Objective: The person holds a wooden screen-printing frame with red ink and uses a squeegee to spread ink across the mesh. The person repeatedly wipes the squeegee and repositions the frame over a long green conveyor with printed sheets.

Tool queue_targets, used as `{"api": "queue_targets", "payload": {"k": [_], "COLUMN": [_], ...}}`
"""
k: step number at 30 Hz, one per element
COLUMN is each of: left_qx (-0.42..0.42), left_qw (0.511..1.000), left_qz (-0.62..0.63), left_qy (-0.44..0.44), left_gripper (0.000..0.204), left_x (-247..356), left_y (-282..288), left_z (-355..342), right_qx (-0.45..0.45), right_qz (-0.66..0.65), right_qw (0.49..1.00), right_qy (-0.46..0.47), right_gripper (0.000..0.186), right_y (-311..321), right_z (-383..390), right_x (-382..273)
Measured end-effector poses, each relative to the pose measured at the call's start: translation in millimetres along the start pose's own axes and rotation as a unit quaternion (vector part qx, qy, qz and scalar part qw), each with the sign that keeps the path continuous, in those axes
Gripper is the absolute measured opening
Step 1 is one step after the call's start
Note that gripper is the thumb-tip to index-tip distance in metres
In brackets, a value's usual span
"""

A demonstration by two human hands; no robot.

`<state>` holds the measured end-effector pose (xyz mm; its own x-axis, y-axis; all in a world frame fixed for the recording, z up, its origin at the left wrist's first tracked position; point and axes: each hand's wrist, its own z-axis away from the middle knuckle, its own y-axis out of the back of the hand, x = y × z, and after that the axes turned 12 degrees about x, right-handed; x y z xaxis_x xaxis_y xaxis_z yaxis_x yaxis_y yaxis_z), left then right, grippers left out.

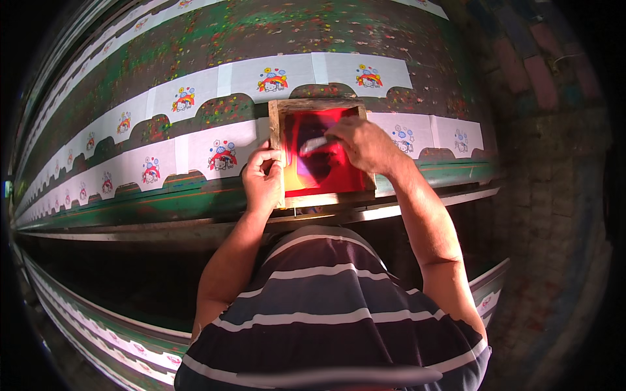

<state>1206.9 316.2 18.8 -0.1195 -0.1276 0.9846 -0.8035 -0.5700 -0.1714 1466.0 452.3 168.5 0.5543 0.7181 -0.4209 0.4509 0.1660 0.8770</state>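
Observation:
A wooden screen-printing frame (pixel 318 103) with red ink on its mesh rests over the lower row of white printed cut-out pieces (pixel 202 150) at the table's near edge. My left hand (pixel 263 179) is closed on the frame's left side bar, with fingers wrapped round it. My right hand (pixel 362 143) is inside the upper right of the frame, fingers closed on a pale squeegee (pixel 313 144) that lies slanted across the inked mesh. Part of the squeegee is hidden by my fingers. The pieces on both sides of the frame carry small cartoon prints.
The long paint-speckled table (pixel 372 29) curves away to the left with further rows of printed pieces (pixel 274 79). A metal rail (pixel 417 205) runs along its near edge. Another long rack with printed pieces (pixel 111 332) is at the lower left. A brick floor (pixel 548 195) shows on the right.

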Motion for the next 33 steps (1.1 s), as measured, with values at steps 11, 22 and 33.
{"api": "queue_targets", "payload": {"k": [11, 22, 33], "left_qx": [-0.013, -0.023, -0.007], "left_qw": [0.999, 1.000, 0.972], "left_qz": [-0.049, -0.004, -0.156], "left_qy": [-0.015, 0.006, -0.176], "left_gripper": [0.026, 0.024, 0.033], "left_x": [7, 4, 16], "left_y": [1, 2, -7], "left_z": [-6, -4, 5], "right_qx": [0.083, 0.055, 0.193], "right_qz": [0.113, 0.058, -0.067], "right_qw": [0.990, 0.997, 0.978], "right_qy": [0.008, -0.005, -0.047], "right_gripper": [0.046, 0.046, 0.040], "right_y": [-34, -33, -32], "right_z": [23, 94, 134], "right_x": [-20, -85, -70]}}
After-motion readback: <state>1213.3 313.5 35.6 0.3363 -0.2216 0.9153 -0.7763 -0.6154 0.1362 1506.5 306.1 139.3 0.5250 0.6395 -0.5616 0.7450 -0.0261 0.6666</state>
